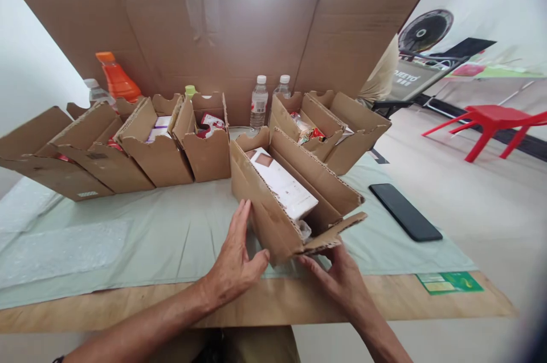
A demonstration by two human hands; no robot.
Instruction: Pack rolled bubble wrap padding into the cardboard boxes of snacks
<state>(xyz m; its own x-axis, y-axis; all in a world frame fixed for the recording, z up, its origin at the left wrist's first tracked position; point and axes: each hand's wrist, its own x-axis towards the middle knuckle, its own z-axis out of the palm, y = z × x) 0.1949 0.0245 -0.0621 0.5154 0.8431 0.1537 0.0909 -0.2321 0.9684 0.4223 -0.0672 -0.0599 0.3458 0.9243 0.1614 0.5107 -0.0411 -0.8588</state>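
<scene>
An open-topped cardboard box [273, 226] stands angled near the front of the table, its near flap bent outward. Inside it lie a white carton [284, 183] with a brown patch and a piece of clear plastic [304, 229]. My left hand [235, 263] is at the box's left side, fingers stretched along the wall and thumb apart near the front corner. At the near right corner, my right hand [331, 269] grips the box under the bent flap. Some of its fingers are hidden behind the cardboard.
Several similar boxes [209, 155] with packaged goods line the back, before a tall cardboard screen [239, 38]. Bottles stand behind them, including an orange bottle [119, 81] and a clear bottle [258, 103]. A black phone [405, 212] lies right; bubble wrap [64, 249] lies left.
</scene>
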